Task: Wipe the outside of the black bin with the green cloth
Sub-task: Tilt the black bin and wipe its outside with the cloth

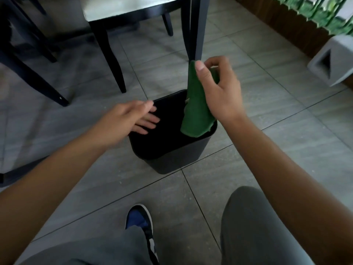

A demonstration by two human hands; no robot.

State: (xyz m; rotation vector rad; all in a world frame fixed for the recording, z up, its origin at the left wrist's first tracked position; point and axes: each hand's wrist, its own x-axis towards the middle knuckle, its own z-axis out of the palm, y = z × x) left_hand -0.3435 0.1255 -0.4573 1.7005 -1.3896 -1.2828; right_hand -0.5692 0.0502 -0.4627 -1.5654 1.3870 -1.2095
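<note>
The black bin (pixel 172 159) stands upright on the grey tiled floor in front of my knees, its mouth facing up. My right hand (pixel 219 88) pinches the top of the green cloth (pixel 196 111), which hangs down over the bin's right rim. My left hand (pixel 133 117) hovers over the bin's left rim with its fingers spread and nothing in it; whether it touches the rim is unclear.
A black chair with a pale seat (pixel 118 8) stands just behind the bin, one leg (pixel 196 31) right above the cloth. More dark chair legs (pixel 34 77) are at the left. A grey concrete block (pixel 332 60) sits at the right. My shoe (pixel 141 220) is below the bin.
</note>
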